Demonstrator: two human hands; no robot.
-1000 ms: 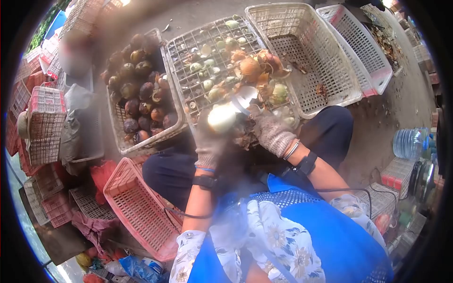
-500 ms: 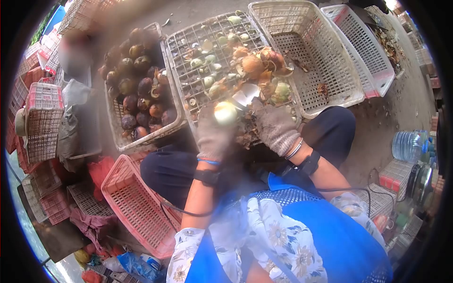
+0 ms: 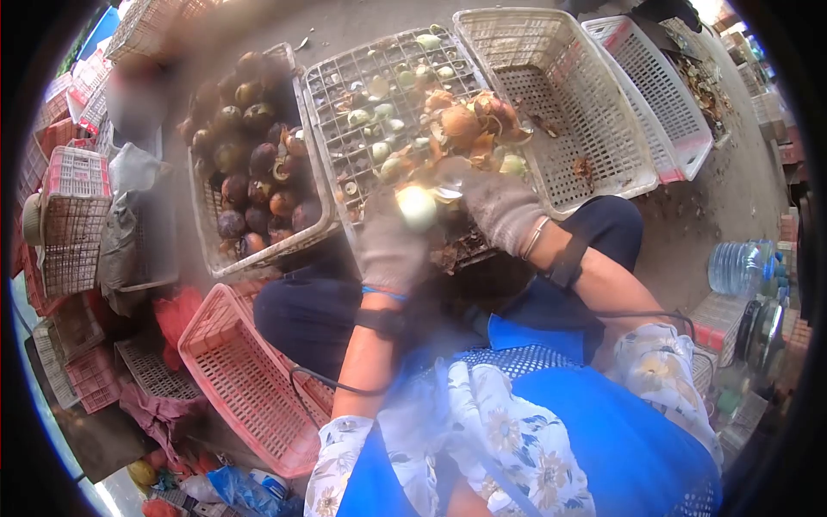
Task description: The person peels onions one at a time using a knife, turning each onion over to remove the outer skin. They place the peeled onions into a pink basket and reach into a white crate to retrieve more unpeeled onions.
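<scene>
One onion (image 3: 417, 208) in left hand (image 3: 391, 247)

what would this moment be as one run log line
left hand: holds pale onion | right hand: at bright blade-like piece, grip unclear | ahead: brown onion skins on gridded surface

At centre, a glossy white, green-tinged peeled round onion (image 3: 417, 209) and greyish-beige knitted gloves (image 3: 392, 250); at ten o'clock, purple-brown rounded onions (image 3: 261, 160); at eight, a pink latticed plastic basket (image 3: 250, 379); at four, a plain blue smooth apron (image 3: 594, 414).
</scene>
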